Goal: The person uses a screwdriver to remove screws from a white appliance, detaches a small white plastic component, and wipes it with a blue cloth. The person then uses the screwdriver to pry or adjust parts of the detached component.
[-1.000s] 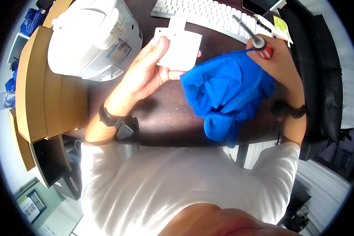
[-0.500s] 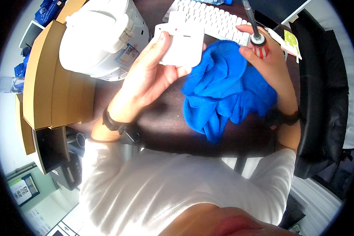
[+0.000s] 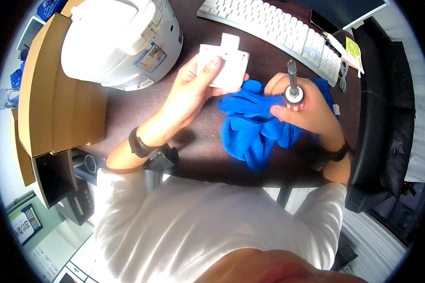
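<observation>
Gripping a small white plastic part (image 3: 224,66) in our left hand (image 3: 193,92) — thumb laid across its face, fingers curled behind, so it's held up off the desk. Our right hand (image 3: 303,111) is closed around a screwdriver (image 3: 293,87) with a red-and-white handle, the dark shaft pointing away from us. That same hand is also pressing into a bunched-up blue cloth (image 3: 255,127), which sits just below the white part and touches its lower edge. The two hands are near each other, cloth between them.

Beyond the left hand sits a white rice cooker (image 3: 118,40) on the dark desk (image 3: 127,106), with a wooden box (image 3: 47,89) on its far left side. A white keyboard (image 3: 274,26) runs past the top of the right hand — well apart from the screwdriver tip.
</observation>
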Demonstrator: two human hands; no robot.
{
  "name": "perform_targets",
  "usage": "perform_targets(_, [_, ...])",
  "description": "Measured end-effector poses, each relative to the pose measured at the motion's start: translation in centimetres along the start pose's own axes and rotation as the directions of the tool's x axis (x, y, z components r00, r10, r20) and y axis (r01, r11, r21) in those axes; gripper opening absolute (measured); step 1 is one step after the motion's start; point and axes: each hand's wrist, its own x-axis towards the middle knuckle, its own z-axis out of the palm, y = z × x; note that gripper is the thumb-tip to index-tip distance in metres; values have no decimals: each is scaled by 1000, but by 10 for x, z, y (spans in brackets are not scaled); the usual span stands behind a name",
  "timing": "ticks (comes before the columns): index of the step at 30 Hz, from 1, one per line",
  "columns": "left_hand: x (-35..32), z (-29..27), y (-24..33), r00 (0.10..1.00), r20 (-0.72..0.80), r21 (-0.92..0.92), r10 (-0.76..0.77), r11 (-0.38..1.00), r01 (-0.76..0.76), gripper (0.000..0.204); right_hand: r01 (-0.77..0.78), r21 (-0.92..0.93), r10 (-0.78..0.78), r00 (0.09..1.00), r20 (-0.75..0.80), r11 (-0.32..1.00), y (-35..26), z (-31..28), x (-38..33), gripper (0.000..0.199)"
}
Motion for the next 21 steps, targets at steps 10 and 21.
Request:
perform_targets(10, [-18,-17,-32,997,52,354,63,932,-78,30,-65,-442,-87,945,-315,894,3,47,27,25])
perform_targets(21, [-19,-30,-36,996,62,209,69,975,-81,27,-101,-534,-55,962,-269,839,9,51,44,24])
